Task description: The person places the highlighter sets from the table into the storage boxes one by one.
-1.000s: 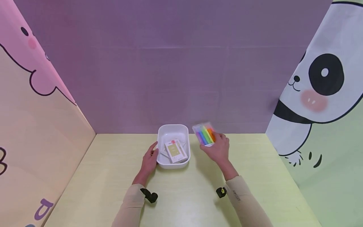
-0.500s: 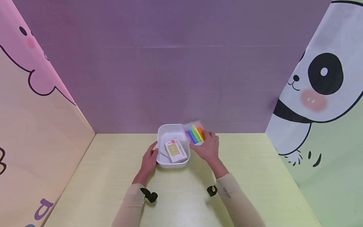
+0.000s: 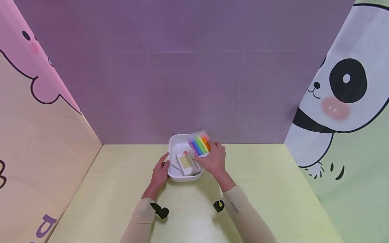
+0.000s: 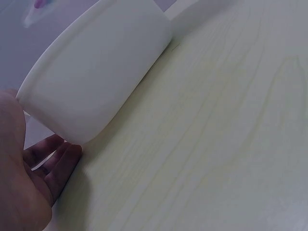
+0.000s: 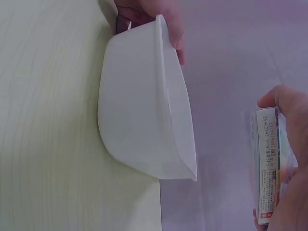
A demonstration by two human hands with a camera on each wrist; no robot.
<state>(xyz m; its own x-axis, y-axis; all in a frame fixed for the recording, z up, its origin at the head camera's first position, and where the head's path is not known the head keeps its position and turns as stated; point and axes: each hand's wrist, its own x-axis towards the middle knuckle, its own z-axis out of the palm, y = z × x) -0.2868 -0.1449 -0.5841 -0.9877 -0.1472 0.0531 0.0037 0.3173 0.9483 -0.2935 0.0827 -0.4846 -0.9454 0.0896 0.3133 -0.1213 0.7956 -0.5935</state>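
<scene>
My right hand [image 3: 215, 160] holds a clear flat pack of rainbow-coloured sticks [image 3: 199, 145] between thumb and fingers, above the right side of a white plastic bin [image 3: 181, 179]. Printed small text covers the pack's white edge [image 5: 267, 159] in the right wrist view. At the bin's left side, my left hand [image 3: 159, 172] grips it, thumb at the rim and fingers low against the outer wall [image 4: 101, 72]. Inside the bin lies a white box with a yellowish panel [image 3: 186, 163], tilted over another pale item that it partly hides.
The bin stands on a pale wood-grain table [image 3: 121, 189], near its back edge. A purple backdrop [image 3: 194, 74] rises right behind it. Printed side panels flank the table, with a panda [image 3: 334, 111] on the right one.
My right hand has moved left with the pack, from beside the bin to over its right part. The left hand and the bin have stayed in place.
</scene>
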